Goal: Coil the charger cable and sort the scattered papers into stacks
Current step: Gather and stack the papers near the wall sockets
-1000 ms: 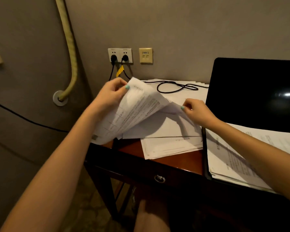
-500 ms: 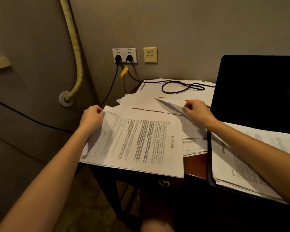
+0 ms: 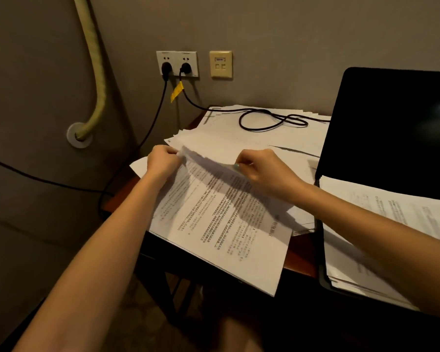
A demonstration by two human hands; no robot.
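Above the desk [image 3: 300, 257], left hand [image 3: 163, 162] pinching printed sheet [image 3: 226, 237], right hand [image 3: 263, 172] pinching its far edge

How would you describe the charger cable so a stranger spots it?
Find the white wall socket above the desk. From its right plug the charger cable runs onto the rear papers and loops. Unlike the other black cable, it carries a yellow tag.

left hand [image 3: 163, 161]: bare, forearm bare | right hand [image 3: 262, 171]: bare, forearm bare, one nail [image 3: 236, 167] painted teal (pale blue-green)
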